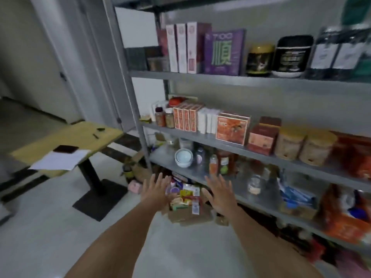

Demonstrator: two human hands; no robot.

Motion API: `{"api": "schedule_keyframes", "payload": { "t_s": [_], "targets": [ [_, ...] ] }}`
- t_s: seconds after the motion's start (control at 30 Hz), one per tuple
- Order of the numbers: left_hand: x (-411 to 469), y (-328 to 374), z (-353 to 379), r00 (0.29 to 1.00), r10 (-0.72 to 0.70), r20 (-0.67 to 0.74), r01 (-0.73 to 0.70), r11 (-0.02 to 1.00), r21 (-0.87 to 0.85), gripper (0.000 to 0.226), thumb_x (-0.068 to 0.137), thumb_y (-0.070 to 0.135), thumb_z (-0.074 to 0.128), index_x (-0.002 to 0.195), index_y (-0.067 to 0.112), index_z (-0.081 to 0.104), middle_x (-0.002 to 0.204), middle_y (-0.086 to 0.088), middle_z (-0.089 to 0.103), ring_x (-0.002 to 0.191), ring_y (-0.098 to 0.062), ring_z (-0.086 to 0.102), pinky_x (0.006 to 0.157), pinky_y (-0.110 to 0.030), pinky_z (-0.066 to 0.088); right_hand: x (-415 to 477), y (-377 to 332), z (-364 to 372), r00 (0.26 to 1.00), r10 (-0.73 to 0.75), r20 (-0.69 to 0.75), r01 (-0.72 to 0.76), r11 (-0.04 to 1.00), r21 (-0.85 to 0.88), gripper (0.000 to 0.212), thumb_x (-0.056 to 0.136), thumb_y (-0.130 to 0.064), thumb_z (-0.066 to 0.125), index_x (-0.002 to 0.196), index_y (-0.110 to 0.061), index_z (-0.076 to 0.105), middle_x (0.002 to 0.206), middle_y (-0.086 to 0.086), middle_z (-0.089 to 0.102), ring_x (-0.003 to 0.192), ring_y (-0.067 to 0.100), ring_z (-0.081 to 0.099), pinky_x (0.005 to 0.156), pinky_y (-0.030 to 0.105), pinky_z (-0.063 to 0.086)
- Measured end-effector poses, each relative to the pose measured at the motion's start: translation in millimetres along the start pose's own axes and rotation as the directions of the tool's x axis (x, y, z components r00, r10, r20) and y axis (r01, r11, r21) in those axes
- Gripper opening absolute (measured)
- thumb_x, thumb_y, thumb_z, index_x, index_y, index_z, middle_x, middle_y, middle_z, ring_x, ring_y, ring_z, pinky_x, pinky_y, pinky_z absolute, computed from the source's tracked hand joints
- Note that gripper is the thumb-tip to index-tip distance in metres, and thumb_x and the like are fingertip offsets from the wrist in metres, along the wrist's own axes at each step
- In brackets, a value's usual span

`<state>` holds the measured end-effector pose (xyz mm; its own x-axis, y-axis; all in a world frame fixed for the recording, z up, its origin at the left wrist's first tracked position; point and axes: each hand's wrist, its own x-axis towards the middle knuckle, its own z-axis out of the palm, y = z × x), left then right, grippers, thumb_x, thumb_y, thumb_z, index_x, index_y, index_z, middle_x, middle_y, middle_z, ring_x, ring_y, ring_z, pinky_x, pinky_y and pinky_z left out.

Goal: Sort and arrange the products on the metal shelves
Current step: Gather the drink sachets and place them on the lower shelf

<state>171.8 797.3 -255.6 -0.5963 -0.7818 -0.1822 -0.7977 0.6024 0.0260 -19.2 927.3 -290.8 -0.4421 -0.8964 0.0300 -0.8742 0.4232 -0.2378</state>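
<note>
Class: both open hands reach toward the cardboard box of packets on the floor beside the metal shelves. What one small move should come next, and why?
Probably lower both hands and grip the cardboard box by its sides. The left hand and right hand are open, empty and spread either side of it, and its packets lie jumbled on the floor, not yet on the metal shelf.

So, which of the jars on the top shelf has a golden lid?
The small dark jar just right of the purple box; the other jars have dark lids.
</note>
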Motion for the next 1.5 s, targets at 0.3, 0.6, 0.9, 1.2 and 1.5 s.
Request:
{"api": "schedule_keyframes", "payload": {
  "t_s": [0.3,0.6,0.9,1.2,1.5],
  "targets": [
    [80.7,-113.7,-15.6,0.999,-0.053,0.001,0.053,0.998,-0.029,0.077,0.098,0.061,0.029,0.155,0.025,-0.007,0.161,-0.002,-0.018,0.147,-0.026,-0.02,0.12,-0.052,-0.007,144.3,-97.1,24.9,0.994,-0.105,0.02,0.106,0.993,-0.045,0.059,0.103,-0.054,0.022,0.156,-0.032,0.01,0.165,-0.001,0.003,0.151,0.023,-0.002,0.119,0.049,0.001],
    [213.6,-244.6,-41.6,0.996,-0.061,-0.061,0.058,0.997,-0.047,0.081,0.095,0.064,0.032,0.155,0.028,-0.008,0.162,0.0,-0.017,0.147,-0.025,-0.02,0.116,-0.05,-0.012,299.2,-199.0,39.4,0.989,-0.15,0.018,0.149,0.988,0.026,0.057,0.104,-0.048,0.026,0.156,-0.03,0.01,0.165,-0.001,0.001,0.151,0.023,-0.003,0.119,0.05,0.001],
    [375.2,-310.2,-65.8,0.987,0.153,-0.045,-0.153,0.988,0.013,0.08,0.098,0.061,0.026,0.154,0.02,-0.014,0.162,-0.004,-0.018,0.148,-0.025,-0.019,0.118,-0.048,-0.009,430.5,-243.0,78.0,0.999,-0.043,-0.026,0.042,0.999,-0.033,0.057,0.103,-0.049,0.028,0.155,-0.029,0.013,0.164,-0.002,0.006,0.151,0.02,0.0,0.119,0.049,0.003],
    [536.0,-357.3,-82.7,0.911,0.413,-0.009,-0.411,0.909,0.066,0.08,0.101,0.056,0.028,0.153,0.016,-0.017,0.162,-0.006,-0.02,0.148,-0.025,-0.018,0.12,-0.043,-0.008,543.3,-274.4,99.7,0.969,0.223,-0.107,-0.224,0.975,0.004,0.059,0.103,-0.048,0.033,0.155,-0.026,0.017,0.164,0.003,0.011,0.15,0.025,0.007,0.119,0.048,0.008],
    [618.3,-343.7,-92.6,0.786,0.616,0.053,-0.617,0.777,0.129,0.078,0.103,0.042,0.037,0.153,0.01,-0.015,0.16,-0.005,-0.024,0.149,-0.025,-0.017,0.122,-0.043,-0.001,588.3,-300.1,123.6,0.903,0.406,-0.14,-0.418,0.906,-0.064,0.058,0.104,-0.05,0.022,0.155,-0.023,0.017,0.162,0.003,0.014,0.148,0.022,0.014,0.116,0.039,0.015]
  ]
}}
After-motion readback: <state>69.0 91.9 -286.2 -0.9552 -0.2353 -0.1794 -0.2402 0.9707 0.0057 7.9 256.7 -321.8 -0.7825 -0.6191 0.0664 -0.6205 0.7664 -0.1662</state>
